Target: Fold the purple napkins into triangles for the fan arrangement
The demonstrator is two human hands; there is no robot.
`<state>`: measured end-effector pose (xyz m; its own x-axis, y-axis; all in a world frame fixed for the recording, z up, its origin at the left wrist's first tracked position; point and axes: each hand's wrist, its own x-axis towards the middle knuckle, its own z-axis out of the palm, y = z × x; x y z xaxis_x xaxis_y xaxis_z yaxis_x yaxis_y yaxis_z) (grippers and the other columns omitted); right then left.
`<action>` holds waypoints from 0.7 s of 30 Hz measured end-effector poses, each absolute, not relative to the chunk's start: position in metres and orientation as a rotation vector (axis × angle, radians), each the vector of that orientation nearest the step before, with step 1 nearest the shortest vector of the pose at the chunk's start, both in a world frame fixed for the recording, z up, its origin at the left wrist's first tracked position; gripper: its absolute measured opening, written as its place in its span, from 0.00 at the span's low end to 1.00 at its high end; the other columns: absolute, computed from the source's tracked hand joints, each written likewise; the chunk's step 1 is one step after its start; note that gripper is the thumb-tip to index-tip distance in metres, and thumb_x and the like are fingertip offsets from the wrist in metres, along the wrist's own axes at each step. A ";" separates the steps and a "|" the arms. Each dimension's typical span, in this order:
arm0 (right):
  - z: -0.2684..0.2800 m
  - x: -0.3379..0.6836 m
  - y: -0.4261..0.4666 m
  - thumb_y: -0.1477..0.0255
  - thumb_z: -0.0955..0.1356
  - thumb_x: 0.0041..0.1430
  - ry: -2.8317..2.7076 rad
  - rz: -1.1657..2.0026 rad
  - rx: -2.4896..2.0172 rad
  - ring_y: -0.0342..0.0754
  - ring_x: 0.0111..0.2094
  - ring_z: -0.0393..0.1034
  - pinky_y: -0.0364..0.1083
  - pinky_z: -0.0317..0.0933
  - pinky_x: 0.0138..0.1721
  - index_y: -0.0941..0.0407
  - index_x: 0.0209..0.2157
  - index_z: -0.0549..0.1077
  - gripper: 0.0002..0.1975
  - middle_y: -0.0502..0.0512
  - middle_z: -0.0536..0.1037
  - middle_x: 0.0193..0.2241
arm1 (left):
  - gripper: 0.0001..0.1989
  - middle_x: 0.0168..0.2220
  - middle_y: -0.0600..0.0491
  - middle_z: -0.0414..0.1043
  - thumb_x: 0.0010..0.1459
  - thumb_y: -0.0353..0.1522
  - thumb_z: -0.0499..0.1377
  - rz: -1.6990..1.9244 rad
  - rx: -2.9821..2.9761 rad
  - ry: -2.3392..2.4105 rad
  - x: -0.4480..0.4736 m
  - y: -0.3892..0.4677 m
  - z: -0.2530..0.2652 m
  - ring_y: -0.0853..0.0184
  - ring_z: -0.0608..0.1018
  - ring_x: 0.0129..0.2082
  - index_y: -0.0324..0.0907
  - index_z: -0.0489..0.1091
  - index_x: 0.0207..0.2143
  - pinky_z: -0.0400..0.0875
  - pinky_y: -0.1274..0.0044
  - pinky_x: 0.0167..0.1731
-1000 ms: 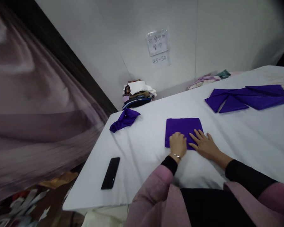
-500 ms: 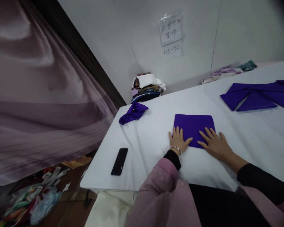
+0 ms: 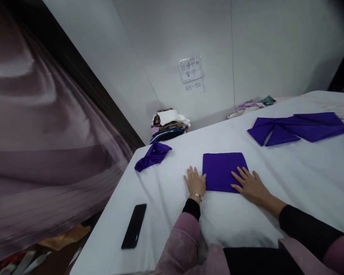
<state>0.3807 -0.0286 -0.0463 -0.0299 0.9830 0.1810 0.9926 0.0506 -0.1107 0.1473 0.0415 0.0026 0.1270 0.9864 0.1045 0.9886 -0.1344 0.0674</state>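
Note:
A folded purple cloth (image 3: 221, 172) lies flat as a near-square on the white-covered table (image 3: 172, 183). My right hand (image 3: 249, 185) rests with spread fingers over its right edge and lower right corner. Just off its left edge is my left hand (image 3: 195, 182), fingers apart on the white cover, the thumb at the purple edge. Neither hand grips anything. Another purple cloth (image 3: 154, 154), twisted into a bundle, sits to the left. Farther right lie purple cloths (image 3: 315, 128) folded into pointed shapes.
A black phone (image 3: 134, 226) lies at the table's left side. Behind the far edge are a stack of folded clothes (image 3: 169, 126) and more fabric (image 3: 246, 107). A handwritten sign (image 3: 190, 69) hangs on the wall. A pinkish curtain (image 3: 46, 152) hangs at left.
My left hand has slid left off the purple cloth onto the white cover. My right hand stays on the cloth's right side. The view has shifted, showing more of the table's right.

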 end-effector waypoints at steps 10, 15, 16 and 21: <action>-0.042 0.381 -0.029 0.47 0.52 0.60 -2.115 -0.045 -2.012 0.61 0.63 0.44 0.65 0.38 0.58 0.50 0.61 0.57 0.34 0.61 0.54 0.63 | 0.35 0.67 0.48 0.39 0.61 0.51 0.35 -0.044 -2.762 -1.691 0.200 0.109 0.002 0.58 0.43 0.66 0.41 0.49 0.64 0.39 0.59 0.62; -0.041 0.380 -0.030 0.47 0.52 0.60 -2.123 -0.052 -2.015 0.60 0.63 0.44 0.65 0.39 0.58 0.50 0.61 0.57 0.34 0.61 0.53 0.63 | 0.37 0.67 0.51 0.39 0.60 0.53 0.33 0.041 -2.766 -1.766 0.189 0.129 -0.011 0.59 0.43 0.66 0.41 0.46 0.65 0.39 0.60 0.62; -0.042 0.380 -0.030 0.47 0.52 0.60 -2.124 -0.044 -2.016 0.60 0.63 0.44 0.65 0.39 0.58 0.49 0.61 0.57 0.34 0.61 0.53 0.63 | 0.37 0.67 0.51 0.38 0.60 0.53 0.33 0.030 -2.764 -1.764 0.188 0.129 -0.013 0.59 0.43 0.66 0.41 0.45 0.65 0.39 0.60 0.62; -0.039 0.389 -0.028 0.47 0.52 0.60 -2.141 0.087 -2.031 0.61 0.63 0.44 0.66 0.41 0.58 0.48 0.62 0.56 0.34 0.60 0.53 0.63 | 0.38 0.67 0.51 0.39 0.60 0.53 0.32 -0.008 -2.758 -1.761 0.189 0.126 -0.015 0.59 0.43 0.66 0.41 0.46 0.65 0.39 0.59 0.62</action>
<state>0.3891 -0.0275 -0.0393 -0.0442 0.9944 0.0963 0.9833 0.0603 -0.1718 0.1889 0.1258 -0.0152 0.4232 0.9036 -0.0660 0.9030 -0.4147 0.1120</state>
